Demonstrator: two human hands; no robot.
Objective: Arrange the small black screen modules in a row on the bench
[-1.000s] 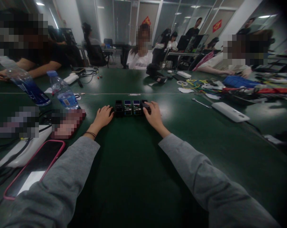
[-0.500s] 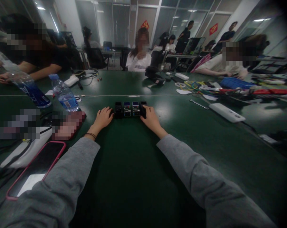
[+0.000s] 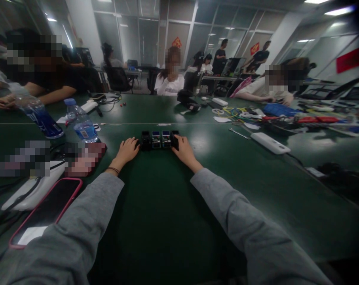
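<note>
A short row of small box-shaped things stands on the dark green table [image 3: 155, 206] in front of me. Two of them, a left module [image 3: 156, 139] and a right module [image 3: 166, 138], show small screens and bare circuit parts. Black boxes flank them: a left black box [image 3: 145, 140] and a right black box [image 3: 175, 139]. My left hand [image 3: 127, 150] lies at the row's left end, fingers stretched out, tips against its dark side. At the other end, my right hand [image 3: 183, 150] has its thumb and fingers around the right black box; its far fingers are partly hidden.
On the left are a pink-edged phone [image 3: 48, 209], a red phone-like thing [image 3: 87, 158], a water bottle [image 3: 82, 122] and a blue-labelled bottle [image 3: 38, 114]. To the right lie a wrench [image 3: 239, 133], a white power strip [image 3: 270, 143] and tangled cables [image 3: 241, 113]. People sit across the table.
The camera view has turned slightly right and up, so the scene sits a little further left and lower. Both hands stay at the ends of the row.
</note>
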